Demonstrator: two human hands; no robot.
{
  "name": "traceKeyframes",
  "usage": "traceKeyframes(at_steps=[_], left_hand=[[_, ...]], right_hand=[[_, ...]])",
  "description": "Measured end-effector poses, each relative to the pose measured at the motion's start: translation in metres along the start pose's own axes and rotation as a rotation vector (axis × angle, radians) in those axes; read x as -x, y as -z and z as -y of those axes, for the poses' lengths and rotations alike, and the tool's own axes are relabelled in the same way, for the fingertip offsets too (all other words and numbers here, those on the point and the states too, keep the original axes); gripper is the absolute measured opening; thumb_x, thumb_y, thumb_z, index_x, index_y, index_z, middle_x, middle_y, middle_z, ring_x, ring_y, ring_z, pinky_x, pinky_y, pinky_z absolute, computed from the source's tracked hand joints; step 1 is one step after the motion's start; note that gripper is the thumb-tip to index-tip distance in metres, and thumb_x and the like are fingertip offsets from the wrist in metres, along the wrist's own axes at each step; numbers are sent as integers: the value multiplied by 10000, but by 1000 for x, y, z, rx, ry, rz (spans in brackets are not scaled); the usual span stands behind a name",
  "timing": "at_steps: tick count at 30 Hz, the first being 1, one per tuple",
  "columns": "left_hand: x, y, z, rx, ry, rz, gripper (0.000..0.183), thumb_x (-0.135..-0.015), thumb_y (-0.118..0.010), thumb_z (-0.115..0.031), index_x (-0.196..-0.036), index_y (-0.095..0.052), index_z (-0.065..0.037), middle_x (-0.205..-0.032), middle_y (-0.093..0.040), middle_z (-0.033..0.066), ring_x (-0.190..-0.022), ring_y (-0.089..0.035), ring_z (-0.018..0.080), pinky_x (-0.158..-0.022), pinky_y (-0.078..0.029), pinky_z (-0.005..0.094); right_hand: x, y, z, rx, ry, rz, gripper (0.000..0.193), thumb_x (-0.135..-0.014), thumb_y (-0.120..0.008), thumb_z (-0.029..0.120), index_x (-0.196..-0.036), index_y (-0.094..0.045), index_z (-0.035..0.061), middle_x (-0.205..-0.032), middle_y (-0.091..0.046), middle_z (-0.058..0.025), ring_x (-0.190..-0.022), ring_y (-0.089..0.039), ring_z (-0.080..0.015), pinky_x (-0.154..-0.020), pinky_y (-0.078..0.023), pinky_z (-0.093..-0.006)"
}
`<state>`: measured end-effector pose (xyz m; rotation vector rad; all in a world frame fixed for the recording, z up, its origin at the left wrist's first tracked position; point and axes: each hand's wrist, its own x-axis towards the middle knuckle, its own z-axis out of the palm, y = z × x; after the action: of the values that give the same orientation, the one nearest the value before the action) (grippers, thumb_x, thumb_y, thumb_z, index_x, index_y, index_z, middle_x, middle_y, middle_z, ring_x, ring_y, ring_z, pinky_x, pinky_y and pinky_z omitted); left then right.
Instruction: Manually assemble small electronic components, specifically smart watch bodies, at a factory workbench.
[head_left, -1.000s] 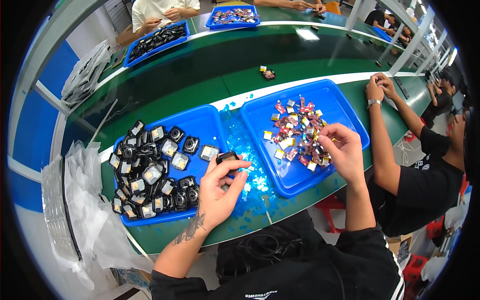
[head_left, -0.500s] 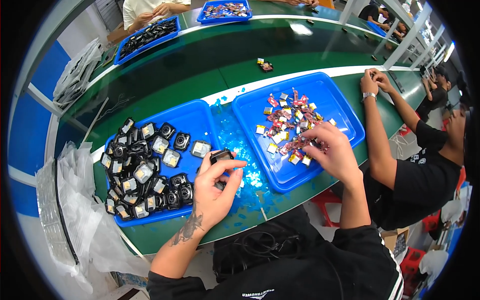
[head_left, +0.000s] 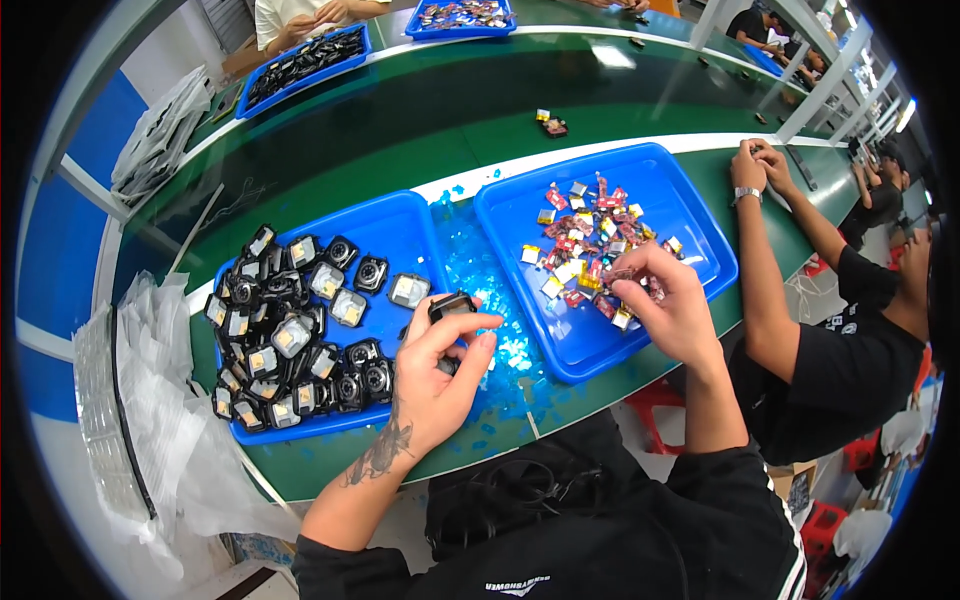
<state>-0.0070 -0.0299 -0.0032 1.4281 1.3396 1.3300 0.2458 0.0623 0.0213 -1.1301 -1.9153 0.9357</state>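
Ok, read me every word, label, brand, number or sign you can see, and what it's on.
Wearer's black shirt: white lettering and a logo; I don't copy out wording.
Co-worker's black shirt: white print, partly in folds, too small to read.
Dark watch-shaped cases, small red parts: any markings too small to read.
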Motion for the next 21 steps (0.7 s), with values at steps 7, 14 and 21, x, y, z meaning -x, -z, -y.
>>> traceKeyframes(at_steps=[7, 14, 21], left_hand=[[-3, 0, 3, 27, -19, 170, 344, -719, -832, -129, -1026, -699, -46, -1108, -549, 88, -778, -555, 98, -650, -474, 216], [-4, 4, -3, 428, 217, 84, 89, -876, -677, -51, -862, -683, 37, -908, -641, 71, -741, -576, 88, -641, -470, 223], [-2, 0, -8, 282, 200, -17, 203, -829, -733, -80, -1007, -691, 8, -1000, -597, 88, -744, -568, 90, -638, -481, 233]], right_hand=[[-2, -34, 35, -298, -37, 521, 123, -885, -661, 83, -951, -616, -11, -752, -640, -27, -692, -607, -87, -637, -479, -240], [2, -51, 36, -712, -238, 474, 251, -871, -662, 7, -1094, -547, 16, -828, -638, -28, -727, -609, -73, -638, -487, -195], [12, -59, 30, -476, 55, 162, 165, -827, -689, -46, -986, -646, -50, -868, -688, -122, -740, -675, -149, -672, -547, -253]])
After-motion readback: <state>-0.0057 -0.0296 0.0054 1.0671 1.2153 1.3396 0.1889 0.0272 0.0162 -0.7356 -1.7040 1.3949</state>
